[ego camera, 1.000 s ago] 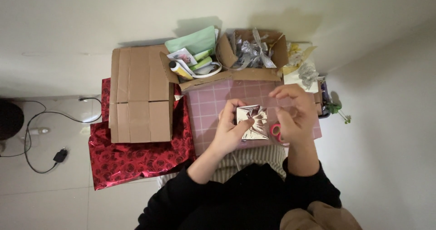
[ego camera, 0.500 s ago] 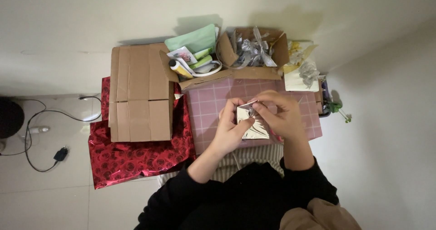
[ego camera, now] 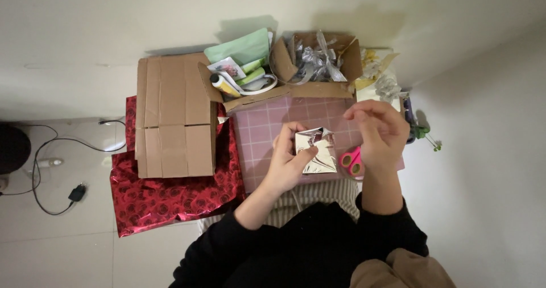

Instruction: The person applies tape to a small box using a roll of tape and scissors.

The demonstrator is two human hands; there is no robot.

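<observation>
My left hand (ego camera: pixel 287 160) pinched the silver foil packet (ego camera: pixel 316 150); my right hand (ego camera: pixel 378 131) hovered beside it, fingers loosely spread, half hiding pink scissors (ego camera: pixel 350 160)

Pink scissors (ego camera: pixel 351 162) partly behind the right hand (ego camera: pixel 380 135); box (ego camera: pixel 318 66) contents indistinct.

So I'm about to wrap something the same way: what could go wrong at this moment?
Only the left hand holds the small silver-wrapped parcel; the right hand is lifted clear of it, so the shiny folds might spring open or the parcel slip from that one grip. The pink scissors lie on the pink grid mat just under the right hand and could get knocked.
</observation>
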